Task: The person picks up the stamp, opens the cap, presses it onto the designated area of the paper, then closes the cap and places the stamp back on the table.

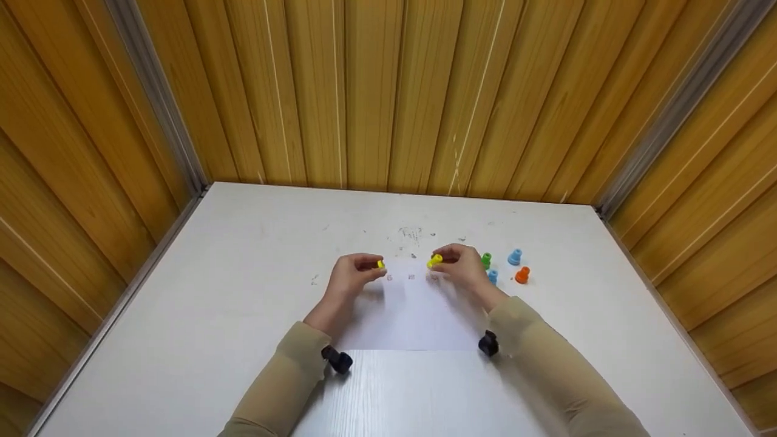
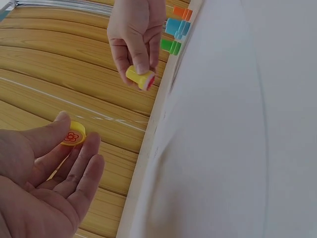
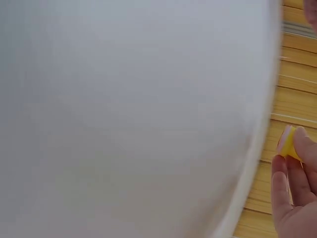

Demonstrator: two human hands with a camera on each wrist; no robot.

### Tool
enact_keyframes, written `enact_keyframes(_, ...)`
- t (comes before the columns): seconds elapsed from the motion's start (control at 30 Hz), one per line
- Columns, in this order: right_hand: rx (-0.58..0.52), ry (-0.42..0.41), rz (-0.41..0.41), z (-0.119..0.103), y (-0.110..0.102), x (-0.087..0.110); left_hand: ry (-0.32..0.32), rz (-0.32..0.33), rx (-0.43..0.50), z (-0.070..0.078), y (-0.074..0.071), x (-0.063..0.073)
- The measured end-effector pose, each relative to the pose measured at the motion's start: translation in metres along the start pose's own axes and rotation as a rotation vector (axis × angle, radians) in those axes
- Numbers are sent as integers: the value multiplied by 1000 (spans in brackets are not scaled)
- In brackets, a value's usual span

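My right hand [image 1: 464,267] pinches a yellow toy stamp [image 2: 137,76] between thumb and fingers. In the left wrist view its pink-red printing face shows, bare and tilted toward the paper side. My left hand [image 1: 351,276] pinches a small round yellow cap [image 2: 73,134] with a red flower picture on it, held apart from the stamp. Both hands are raised over the top part of a white sheet of paper [image 1: 407,321]. Small printed marks [image 1: 411,277] sit in a row near the sheet's upper edge.
Right of my right hand stand a green stamp [image 1: 487,258], a light blue stamp [image 1: 515,257], an orange stamp [image 1: 522,275] and another light blue stamp [image 1: 493,276], partly hidden by the wrist. Dark smudges [image 1: 410,232] mark the white table [image 1: 255,243] beyond the paper. Wood-pattern walls [image 1: 370,91] enclose it.
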State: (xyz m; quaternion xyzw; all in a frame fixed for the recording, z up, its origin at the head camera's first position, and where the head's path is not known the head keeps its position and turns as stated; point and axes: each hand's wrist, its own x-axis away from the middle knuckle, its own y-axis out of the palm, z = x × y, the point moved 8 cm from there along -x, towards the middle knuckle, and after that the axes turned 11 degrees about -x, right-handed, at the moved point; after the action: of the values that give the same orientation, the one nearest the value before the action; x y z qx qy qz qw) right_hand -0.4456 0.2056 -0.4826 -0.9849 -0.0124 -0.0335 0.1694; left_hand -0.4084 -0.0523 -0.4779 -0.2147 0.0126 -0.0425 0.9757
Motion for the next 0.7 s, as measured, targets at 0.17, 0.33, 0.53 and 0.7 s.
enact_keyframes(0.17,-184,-36,23,-22,-18,13,21,-28,-10,8,5,3)
enact_keyframes(0.33,-392,-88,16,-34,-22,35,51,-76,42,17,14,8)
enact_keyframes(0.53,-532,-156,15,-32,-7,64,111,-141,76,28,31,17)
enact_keyframes(0.7,-559,-188,-18,-30,9,77,152,-179,97,35,41,25)
